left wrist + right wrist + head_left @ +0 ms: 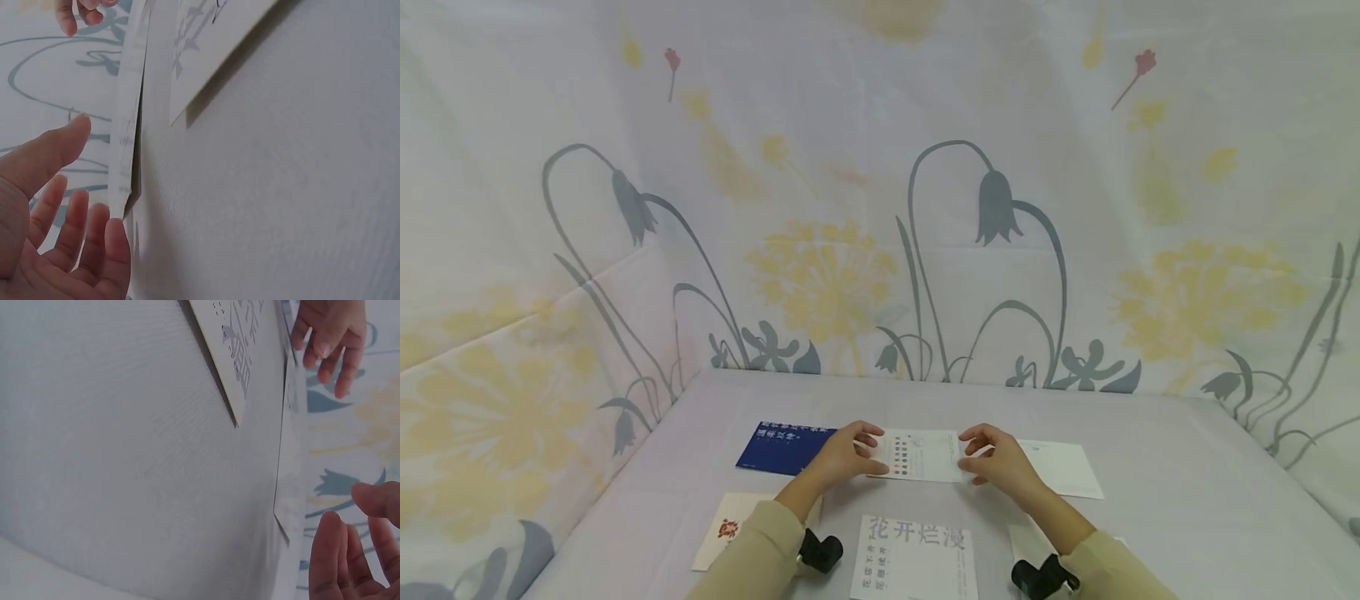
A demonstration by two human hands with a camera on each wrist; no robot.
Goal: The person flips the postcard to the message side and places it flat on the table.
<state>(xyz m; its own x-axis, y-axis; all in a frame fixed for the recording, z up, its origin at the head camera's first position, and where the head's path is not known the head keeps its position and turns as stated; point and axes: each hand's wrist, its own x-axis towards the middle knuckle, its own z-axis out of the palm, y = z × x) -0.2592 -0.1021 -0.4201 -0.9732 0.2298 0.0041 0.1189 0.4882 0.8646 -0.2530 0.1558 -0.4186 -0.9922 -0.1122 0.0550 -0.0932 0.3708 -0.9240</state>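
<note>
A white card (928, 457) printed with dark characters lies in the middle of the back row. My left hand (844, 454) is at its left end, fingers relaxed and thumb apart from them. At the opposite end is my right hand (1002, 463), its fingers loosely bent and the thumb separate. In the left wrist view, the left hand (59, 231) shows nothing between thumb and fingers, and the little finger is close to the card's (128, 144) corner. The right wrist view likewise shows the right hand (356, 562) holding nothing, near the card's (287, 469) end.
A blue card (782, 447) lies left of the middle one, a plain white card (1060, 468) right of it. In front are a cream card (718, 525) with a red mark, a card (916, 558) with large grey characters, and a partly hidden card (1026, 542). Flowered cloth (850, 208) hangs behind.
</note>
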